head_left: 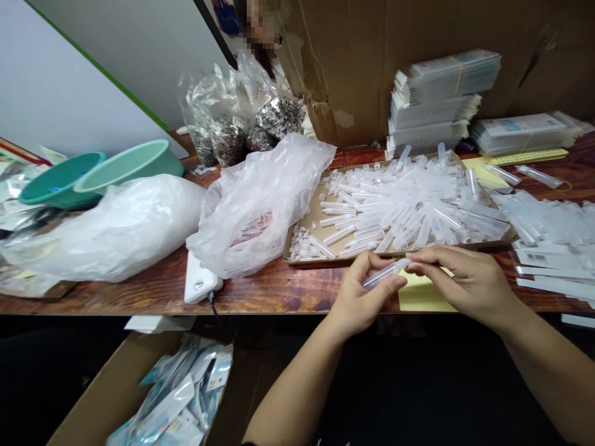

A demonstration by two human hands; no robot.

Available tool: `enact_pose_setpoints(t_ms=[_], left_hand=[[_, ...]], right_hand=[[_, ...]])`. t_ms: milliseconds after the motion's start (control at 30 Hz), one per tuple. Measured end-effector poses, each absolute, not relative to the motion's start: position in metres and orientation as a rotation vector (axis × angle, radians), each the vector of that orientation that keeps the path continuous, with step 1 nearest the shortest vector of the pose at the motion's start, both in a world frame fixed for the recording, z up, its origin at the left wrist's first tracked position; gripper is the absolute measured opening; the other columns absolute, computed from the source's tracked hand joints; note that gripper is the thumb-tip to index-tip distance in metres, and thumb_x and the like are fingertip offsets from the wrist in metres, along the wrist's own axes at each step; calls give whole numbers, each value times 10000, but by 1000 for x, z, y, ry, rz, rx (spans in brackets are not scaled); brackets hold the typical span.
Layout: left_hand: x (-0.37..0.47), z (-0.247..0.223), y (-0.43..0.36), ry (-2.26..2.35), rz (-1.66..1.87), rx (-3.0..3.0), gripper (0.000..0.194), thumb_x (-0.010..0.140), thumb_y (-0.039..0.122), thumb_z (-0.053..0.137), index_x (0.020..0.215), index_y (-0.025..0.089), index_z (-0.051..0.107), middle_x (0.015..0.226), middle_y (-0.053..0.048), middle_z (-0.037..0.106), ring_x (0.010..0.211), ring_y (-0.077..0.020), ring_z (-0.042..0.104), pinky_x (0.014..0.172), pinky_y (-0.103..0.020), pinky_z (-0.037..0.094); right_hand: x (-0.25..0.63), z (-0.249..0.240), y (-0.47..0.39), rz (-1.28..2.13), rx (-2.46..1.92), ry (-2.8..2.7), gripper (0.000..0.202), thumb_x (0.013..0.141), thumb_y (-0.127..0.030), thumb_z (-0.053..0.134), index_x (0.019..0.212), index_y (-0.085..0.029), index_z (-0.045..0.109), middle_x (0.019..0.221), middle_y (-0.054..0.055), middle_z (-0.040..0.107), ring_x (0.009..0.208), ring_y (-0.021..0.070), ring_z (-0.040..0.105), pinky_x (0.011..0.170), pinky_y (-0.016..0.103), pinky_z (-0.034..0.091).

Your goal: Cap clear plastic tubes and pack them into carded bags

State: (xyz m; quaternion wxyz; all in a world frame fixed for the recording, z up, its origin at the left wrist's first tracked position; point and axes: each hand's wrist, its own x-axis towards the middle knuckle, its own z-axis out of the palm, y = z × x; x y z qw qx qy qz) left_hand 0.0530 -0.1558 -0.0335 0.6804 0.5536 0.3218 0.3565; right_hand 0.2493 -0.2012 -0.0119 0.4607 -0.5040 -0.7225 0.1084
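My left hand (pixel 369 288) is closed round a clear plastic tube (pixel 382 274), which lies at a slant with its right end higher. At that end, the thumb and fingertips of my right hand (pixel 458 279) pinch a small whitish piece like a cap, mostly hidden by the fingers. Both hands are just over the table's front edge. Right behind them, a shallow cardboard tray (pixel 304 217) holds a heap of similar clear tubes (pixel 409 204) and many small white caps (pixel 300 244). Below my right hand lies a yellow paper pad (pixel 421 297).
Plastic bags (pixel 260 204) and green basins (pixel 130 164) stand left; bags of metal parts (pixel 279 118) sit behind. Banded card stacks (pixel 432 105) are at the back right, filled tubes (pixel 539 176) and white cards (pixel 548 257) at right. A box of packets (pixel 181 396) stands below the table.
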Motion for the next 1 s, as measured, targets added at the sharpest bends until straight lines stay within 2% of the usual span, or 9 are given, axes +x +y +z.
enact_pose_setpoints(t_ms=[167, 467, 667, 833, 933, 1000], left_hand=[[41, -50, -160, 702, 705, 1187, 529, 793, 544, 841, 842, 227, 421, 656, 71, 585, 468, -37, 383, 497, -200, 307], [34, -56, -154, 662, 707, 1396, 461, 816, 433, 836, 761, 211, 436, 699, 42, 501, 586, -79, 414, 560, -230, 337], [33, -60, -162, 740, 863, 1415, 434, 819, 428, 832, 748, 221, 458, 684, 24, 518, 596, -113, 435, 584, -274, 368], [35, -59, -160, 852, 1199, 1158, 460, 758, 506, 877, 739, 226, 512, 699, 19, 583, 611, -116, 510, 615, -276, 434], [24, -59, -152, 906, 1274, 997, 478, 695, 592, 896, 734, 234, 580, 718, 6, 648, 646, -133, 581, 625, -278, 472], [12, -57, -148, 931, 1237, 1013, 472, 648, 601, 918, 694, 227, 634, 709, -13, 688, 650, -145, 615, 626, -284, 497]], right_hand=[[252, -17, -201, 793, -1316, -1688, 157, 929, -313, 659, 860, -256, 788, 743, -7, 779, 656, 142, 737, 653, 239, 600], [257, -4, -182, 1472, -1346, -1610, 179, 853, -382, 730, 775, -226, 770, 701, 28, 773, 636, 158, 749, 602, 235, 605], [250, 1, -170, 1847, -1367, -1339, 390, 759, -539, 849, 774, -179, 702, 703, 51, 774, 598, 166, 746, 598, 272, 626], [236, 32, -123, 1686, -1220, -1822, 261, 880, -482, 746, 810, -230, 753, 723, 14, 765, 634, 138, 727, 605, 259, 589], [210, 46, -73, 1281, -1202, -2149, 296, 967, -433, 652, 811, -206, 760, 725, 11, 736, 644, 118, 672, 627, 258, 521], [182, 45, -45, 891, -1234, -2250, 229, 979, -324, 640, 846, -174, 752, 779, 19, 735, 702, 119, 646, 671, 261, 470]])
